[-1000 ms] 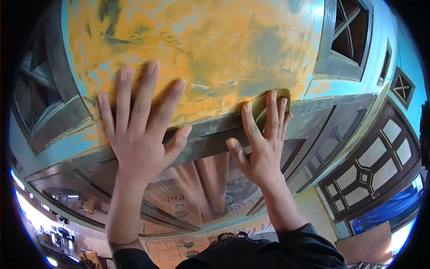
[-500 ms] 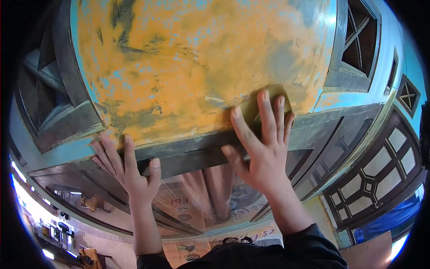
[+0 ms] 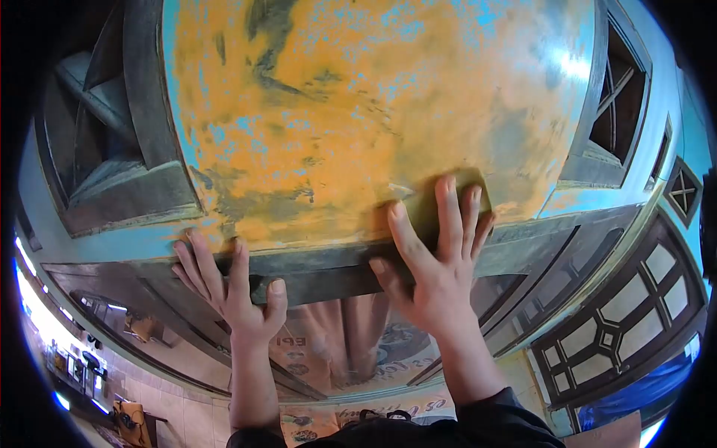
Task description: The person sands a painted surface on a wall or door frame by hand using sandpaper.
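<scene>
My right hand [image 3: 442, 280] presses a brownish-olive sheet that looks like sandpaper [image 3: 478, 198] against a wall panel [image 3: 351, 142]. Its fingers are spread over the sheet, which shows above and between them. The panel is patchy orange, with grey smears and bits of light blue paint. Along its lower edge runs a dark wooden beam [image 3: 328, 269]. My left hand [image 3: 243, 299] rests at the left end of this beam, fingers apart and holding nothing. Its fingertips touch the wood and the panel's lower border.
Dark-framed vents with crossed slats [image 3: 97, 142] flank the panel. Below the beam, glass [image 3: 336, 336] shows a curtain and printed sheeting. A patterned wooden door [image 3: 620, 313] and a blue tarp [image 3: 635, 396] are at right. A brown chair [image 3: 133, 422] stands low at left.
The view has shifted, so the wall appears lower and further right. Against the panel, my right hand has slid left with the sandpaper. My left hand stays on the beam.
</scene>
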`<state>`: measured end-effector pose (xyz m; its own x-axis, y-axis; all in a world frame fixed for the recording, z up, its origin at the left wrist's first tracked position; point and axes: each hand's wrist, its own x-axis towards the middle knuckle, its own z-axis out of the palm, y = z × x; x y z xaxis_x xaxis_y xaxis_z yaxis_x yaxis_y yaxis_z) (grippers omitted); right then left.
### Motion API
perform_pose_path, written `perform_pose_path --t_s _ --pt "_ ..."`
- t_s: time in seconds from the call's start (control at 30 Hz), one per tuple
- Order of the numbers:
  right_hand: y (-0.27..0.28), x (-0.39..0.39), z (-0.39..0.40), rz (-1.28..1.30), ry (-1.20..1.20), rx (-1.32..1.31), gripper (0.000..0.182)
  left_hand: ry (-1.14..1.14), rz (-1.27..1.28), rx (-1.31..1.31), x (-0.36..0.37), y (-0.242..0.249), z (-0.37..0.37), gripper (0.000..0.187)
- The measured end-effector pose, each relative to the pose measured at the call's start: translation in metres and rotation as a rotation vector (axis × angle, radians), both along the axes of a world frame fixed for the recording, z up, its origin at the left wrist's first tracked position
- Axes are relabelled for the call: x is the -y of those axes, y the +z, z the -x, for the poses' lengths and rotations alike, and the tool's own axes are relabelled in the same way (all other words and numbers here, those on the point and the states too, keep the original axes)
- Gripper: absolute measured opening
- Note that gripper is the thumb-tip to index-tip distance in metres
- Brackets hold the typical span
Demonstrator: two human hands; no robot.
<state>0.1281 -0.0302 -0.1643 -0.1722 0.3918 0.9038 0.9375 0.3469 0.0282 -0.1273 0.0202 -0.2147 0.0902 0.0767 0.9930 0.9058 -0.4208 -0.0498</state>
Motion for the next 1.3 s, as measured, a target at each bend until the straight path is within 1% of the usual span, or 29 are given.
perform_pose_path --t_s 0.03,0.13,0.17,0.27,0.3,0.4,0.53,0.57,0.7,0.83,0.93,1.07,1.2,1.27,1.3 --pt "0.009 -0.001 0.001 -0.011 0.000 0.028 0.064 -0.005 -0.007 0.003 -0.001 0.000 0.000 0.056" --pt "0.008 -0.001 0.001 0.008 -0.007 0.056 0.064 -0.009 -0.014 0.006 -0.001 0.000 0.001 0.054" --pt "-0.004 0.004 0.001 0.048 -0.002 0.037 0.064 -0.001 -0.009 0.005 0.000 -0.001 0.001 0.054" --pt "-0.020 0.003 0.003 0.034 -0.023 0.033 0.063 -0.009 -0.015 0.015 -0.002 -0.001 0.001 0.053" --pt "-0.012 -0.002 0.006 0.000 -0.016 0.036 0.063 -0.019 -0.012 0.008 -0.001 -0.001 0.002 0.053" --pt "0.015 0.001 0.015 0.012 -0.013 0.056 0.063 -0.034 -0.005 0.019 0.000 -0.001 0.002 0.052" --pt "-0.020 0.004 0.010 0.056 -0.041 0.084 0.061 -0.059 0.022 0.016 0.003 -0.001 0.005 0.051" --pt "-0.022 -0.001 0.008 0.008 -0.045 0.095 0.060 -0.067 0.017 0.014 0.001 -0.001 0.006 0.051" --pt "0.022 -0.004 0.015 -0.014 -0.040 0.200 0.060 -0.076 0.042 -0.001 0.006 0.006 0.013 0.050" --pt "-0.005 0.001 0.011 0.024 -0.053 0.209 0.061 -0.084 0.001 0.019 0.001 0.009 0.025 0.048" --pt "0.003 -0.002 0.015 0.011 -0.067 0.210 0.061 -0.069 0.002 0.039 0.002 0.010 0.028 0.048" --pt "0.041 -0.004 0.030 -0.025 -0.048 0.201 0.061 -0.009 -0.006 0.023 0.003 0.021 0.032 0.049" --pt "0.003 0.002 0.028 0.026 -0.070 0.183 0.062 0.045 0.000 0.061 0.006 0.029 0.052 0.051" --pt "0.005 -0.003 0.027 -0.019 -0.082 0.206 0.061 0.041 -0.025 0.079 0.002 0.024 0.060 0.053" --pt "0.019 -0.004 0.030 -0.022 -0.087 0.205 0.061 0.040 -0.026 0.077 0.002 0.022 0.061 0.053"
